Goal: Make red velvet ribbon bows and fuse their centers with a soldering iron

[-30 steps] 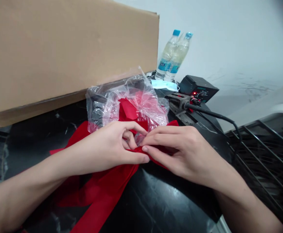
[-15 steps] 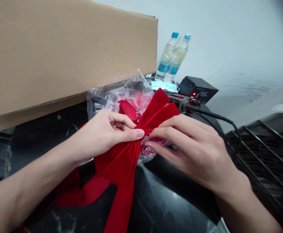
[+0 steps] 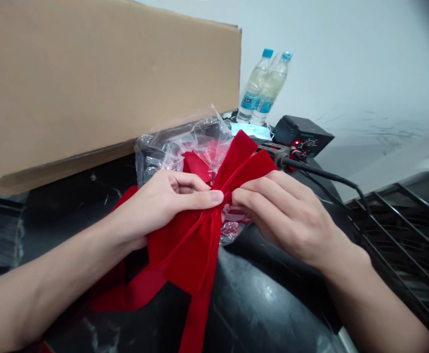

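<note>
A red velvet ribbon bow is held up in the middle of the head view, its loops fanning out to the upper right and lower left and its tails hanging down. My left hand pinches the gathered centre between thumb and fingers. Close beside that pinch, my right hand has its fingers bent and pressed together on the right side of the bow's centre. Its fingertips are partly hidden. Behind the bow lies a clear plastic bag with red pieces inside.
A large cardboard box stands at the back left of the black marbled table. Farther back are two water bottles, a blue face mask and a black control unit with a cable. A black rack is at the right.
My right hand's fingers have closed together at the bow's centre, where they were more spread. The bow's lower loop and tail have swung slightly to the right. My left hand keeps its pinch.
</note>
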A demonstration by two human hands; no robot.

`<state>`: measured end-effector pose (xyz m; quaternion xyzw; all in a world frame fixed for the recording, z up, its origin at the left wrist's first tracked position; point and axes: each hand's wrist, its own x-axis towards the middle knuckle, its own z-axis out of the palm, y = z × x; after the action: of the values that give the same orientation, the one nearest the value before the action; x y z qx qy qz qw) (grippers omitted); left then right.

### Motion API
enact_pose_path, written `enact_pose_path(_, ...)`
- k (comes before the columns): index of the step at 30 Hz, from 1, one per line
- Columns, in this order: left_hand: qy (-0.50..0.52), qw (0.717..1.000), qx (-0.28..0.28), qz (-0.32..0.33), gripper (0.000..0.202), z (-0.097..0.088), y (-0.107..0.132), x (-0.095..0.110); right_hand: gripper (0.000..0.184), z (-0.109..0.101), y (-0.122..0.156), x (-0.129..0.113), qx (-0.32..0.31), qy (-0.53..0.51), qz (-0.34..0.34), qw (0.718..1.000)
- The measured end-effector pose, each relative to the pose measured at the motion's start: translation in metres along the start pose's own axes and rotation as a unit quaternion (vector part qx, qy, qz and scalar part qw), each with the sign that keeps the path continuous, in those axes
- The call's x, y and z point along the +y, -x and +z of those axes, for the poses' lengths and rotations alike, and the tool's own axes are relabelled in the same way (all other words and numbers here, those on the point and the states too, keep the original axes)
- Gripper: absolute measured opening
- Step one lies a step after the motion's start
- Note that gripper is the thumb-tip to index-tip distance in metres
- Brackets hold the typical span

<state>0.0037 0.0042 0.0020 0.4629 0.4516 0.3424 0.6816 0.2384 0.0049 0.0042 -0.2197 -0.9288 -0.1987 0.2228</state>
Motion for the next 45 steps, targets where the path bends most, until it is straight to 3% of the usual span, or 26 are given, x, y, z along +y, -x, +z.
enact_pose_path(3,0.024,0.999,0.006,0.021,0.013,0.0,-0.002,-0.004,0.012,0.0,0.003,0.004,0.024,-0.013,0.01,1.0)
enact_pose_path(7,-0.022,0.986,0.095,0.136,0.011,0.003,-0.001,-0.004,0.012,-0.001,-0.003,-0.015,0.117,-0.114,0.15,0.975)
enact_pose_path(9,-0.045,0.976,0.128,0.172,0.011,0.006,0.001,-0.003,0.018,-0.001,-0.01,-0.03,0.108,-0.151,0.204,0.961)
enact_pose_path(12,-0.07,0.966,0.139,0.206,0.009,0.009,0.004,-0.003,0.007,0.003,-0.018,-0.044,0.1,-0.175,0.245,0.948)
enact_pose_path(17,-0.125,0.945,0.165,0.253,0.008,0.01,0.008,-0.005,0.009,0.006,-0.021,-0.046,0.106,-0.223,0.304,0.92)
enact_pose_path(27,-0.134,0.932,0.194,0.275,0.008,0.01,0.008,-0.006,0.019,0.001,-0.016,-0.041,0.076,-0.257,0.286,0.92)
enact_pose_path(32,-0.143,0.933,0.187,0.272,0.01,0.012,0.009,-0.006,0.017,0.005,-0.014,-0.042,0.087,-0.076,0.216,0.97)
enact_pose_path(37,-0.122,0.939,0.185,0.264,0.01,0.013,0.009,-0.006,0.003,0.006,-0.015,-0.045,0.108,-0.039,0.209,0.971)
enact_pose_path(42,-0.058,0.96,0.157,0.225,0.01,0.011,0.008,-0.007,0.011,0.006,-0.02,-0.046,0.127,-0.189,0.28,0.932)
enact_pose_path(45,-0.01,0.97,0.135,0.202,0.008,0.009,0.008,-0.008,0.014,0.011,-0.022,-0.048,0.118,-0.34,0.37,0.856)
